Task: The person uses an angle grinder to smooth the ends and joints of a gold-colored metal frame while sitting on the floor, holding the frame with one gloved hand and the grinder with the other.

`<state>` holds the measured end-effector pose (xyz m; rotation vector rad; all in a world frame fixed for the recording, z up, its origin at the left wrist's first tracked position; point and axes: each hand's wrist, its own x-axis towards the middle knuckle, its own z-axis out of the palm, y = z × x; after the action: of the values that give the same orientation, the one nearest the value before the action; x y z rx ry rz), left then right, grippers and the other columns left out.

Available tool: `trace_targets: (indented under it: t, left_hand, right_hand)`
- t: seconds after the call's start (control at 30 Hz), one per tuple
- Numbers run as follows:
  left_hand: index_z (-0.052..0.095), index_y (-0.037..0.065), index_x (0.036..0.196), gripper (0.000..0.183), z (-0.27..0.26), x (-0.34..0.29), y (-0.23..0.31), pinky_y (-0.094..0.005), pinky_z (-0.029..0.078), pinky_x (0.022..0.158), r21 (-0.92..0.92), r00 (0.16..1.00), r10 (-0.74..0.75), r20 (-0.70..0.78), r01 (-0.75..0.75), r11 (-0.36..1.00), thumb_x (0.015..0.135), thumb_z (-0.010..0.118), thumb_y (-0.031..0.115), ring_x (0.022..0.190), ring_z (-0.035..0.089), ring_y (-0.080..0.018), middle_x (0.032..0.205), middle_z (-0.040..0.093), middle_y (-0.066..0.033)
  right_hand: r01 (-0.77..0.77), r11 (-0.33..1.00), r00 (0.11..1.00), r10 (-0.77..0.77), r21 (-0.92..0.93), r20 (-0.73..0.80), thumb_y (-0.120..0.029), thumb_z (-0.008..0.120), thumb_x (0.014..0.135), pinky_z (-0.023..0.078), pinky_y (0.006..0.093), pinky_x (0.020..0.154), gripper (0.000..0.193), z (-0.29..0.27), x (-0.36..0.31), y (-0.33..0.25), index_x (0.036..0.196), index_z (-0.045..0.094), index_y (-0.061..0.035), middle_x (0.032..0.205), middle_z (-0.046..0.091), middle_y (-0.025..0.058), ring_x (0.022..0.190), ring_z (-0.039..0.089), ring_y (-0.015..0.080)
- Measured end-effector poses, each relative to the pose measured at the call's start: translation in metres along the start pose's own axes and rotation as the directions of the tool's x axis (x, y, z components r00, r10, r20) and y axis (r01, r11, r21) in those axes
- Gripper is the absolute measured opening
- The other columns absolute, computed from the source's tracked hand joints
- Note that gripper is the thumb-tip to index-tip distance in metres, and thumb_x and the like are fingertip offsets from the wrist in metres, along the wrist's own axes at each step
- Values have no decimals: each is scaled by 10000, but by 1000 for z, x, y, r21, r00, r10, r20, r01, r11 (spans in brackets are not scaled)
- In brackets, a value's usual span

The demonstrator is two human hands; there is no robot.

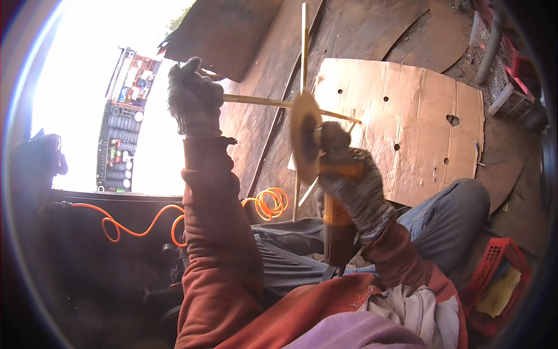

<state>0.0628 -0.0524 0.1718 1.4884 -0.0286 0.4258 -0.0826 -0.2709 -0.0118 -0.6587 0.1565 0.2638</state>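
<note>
My left hand, in a grey knit glove, is closed around one end of a thin rod. The rod runs to the right, passing behind the grinder's disc. My right hand, gloved in speckled knit, grips a yellow and dark angle grinder held upright in front of my lap. Its round tan disc faces left and overlaps the rod; whether they touch I cannot tell. Another thin bar stretches away from behind the disc toward the far side, crossing the rod.
Beyond my knees lies a flat cardboard sheet with several holes. An orange coiled hose hangs at the left. A red plastic crate stands at the near right, and pale crates at the far right. A large brown panel leans at the back.
</note>
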Motion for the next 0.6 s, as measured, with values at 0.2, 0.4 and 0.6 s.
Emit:
trace_targets:
  t: [0.2, 0.4, 0.6]
  left_hand:
    - [527, -23, 1172, 408, 8, -9, 4, -307, 352, 502, 41, 955, -25, -296, 39, 998, 1065, 352, 328, 447, 340, -106, 532, 342, 42]
    - [559, -11, 1103, 304, -28, -42, -18, -314, 368, 419, -81, 989, 25, 144, -13, 997, 1026, 462, 267, 430, 408, -133, 591, 418, 6]
    - [559, -17, 1098, 310, -78, -82, -11, -327, 389, 366, 167, 985, 175, 12, -174, 970, 1025, 462, 268, 402, 422, -154, 590, 403, 1]
  right_hand:
    - [-36, 992, 992, 51, -121, 119, -120, 868, 737, 562, 304, 781, 546, 23, -26, 24, 1133, 501, -34, 1028, 646, 97, 913, 639, 151]
    - [-158, 982, 983, 165, -100, 75, -175, 862, 749, 561, 310, 777, 549, 15, -22, 43, 1144, 513, -23, 1018, 653, 97, 903, 645, 153]
    - [-202, 970, 970, 217, -138, 108, -216, 871, 736, 561, 322, 786, 578, 38, -28, 49, 1150, 515, -26, 1017, 656, 93, 905, 650, 157]
